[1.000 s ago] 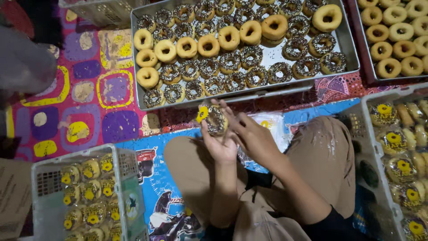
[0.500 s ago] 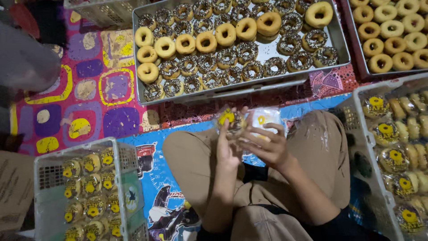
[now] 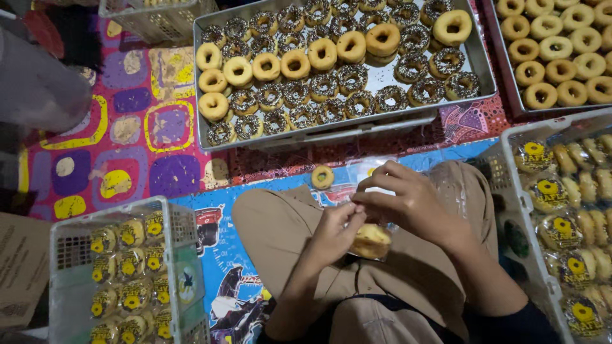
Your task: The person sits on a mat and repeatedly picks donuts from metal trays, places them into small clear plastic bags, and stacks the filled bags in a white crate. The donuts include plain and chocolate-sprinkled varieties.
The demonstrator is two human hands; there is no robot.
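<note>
A bright patterned mat (image 3: 137,127) covers the floor under dim light.

The floor is covered by a mat (image 3: 137,137) of bright patches (purple, yellow, red), with a blue printed sheet (image 3: 220,255) over its near part. On the mat stands a metal tray (image 3: 488,76) of doughnuts, a second tray (image 3: 503,83) just beside it on the right. White crates (image 3: 175,255) of wrapped doughnuts stand at both near corners. One loose doughnut (image 3: 322,177) lies on the sheet, before the tray.
</note>
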